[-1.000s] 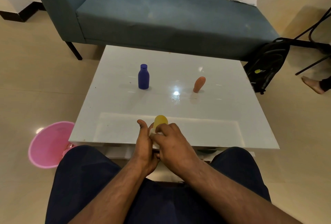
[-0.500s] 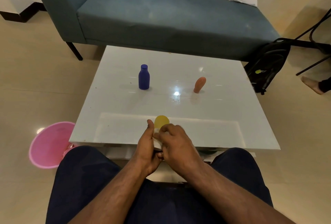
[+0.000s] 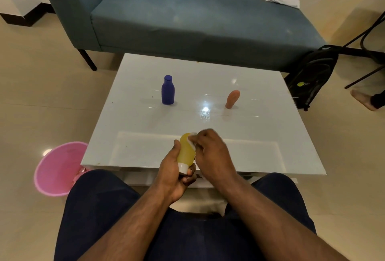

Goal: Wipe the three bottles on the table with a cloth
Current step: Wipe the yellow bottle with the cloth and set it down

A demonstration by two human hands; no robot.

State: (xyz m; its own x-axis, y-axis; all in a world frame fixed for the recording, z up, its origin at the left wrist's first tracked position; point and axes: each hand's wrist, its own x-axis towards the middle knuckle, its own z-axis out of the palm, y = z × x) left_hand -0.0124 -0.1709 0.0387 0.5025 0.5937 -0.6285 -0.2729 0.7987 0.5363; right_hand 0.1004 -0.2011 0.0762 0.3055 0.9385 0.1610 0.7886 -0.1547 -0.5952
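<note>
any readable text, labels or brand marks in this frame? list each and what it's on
Nothing can be read for certain.
Backpack: a yellow-green dot with small pale marks beside it, too small and blurred to read.
Blue bottle: no label shows.
Orange bottle: no label shows.
Yellow bottle, held in the left hand: no print shows; the right hand and white cloth cover part of it.
Pink bucket: no marking.

Glossy white table (image 3: 260, 135), blue bottle (image 3: 168, 90) and orange bottle (image 3: 232, 99) upright.
</note>
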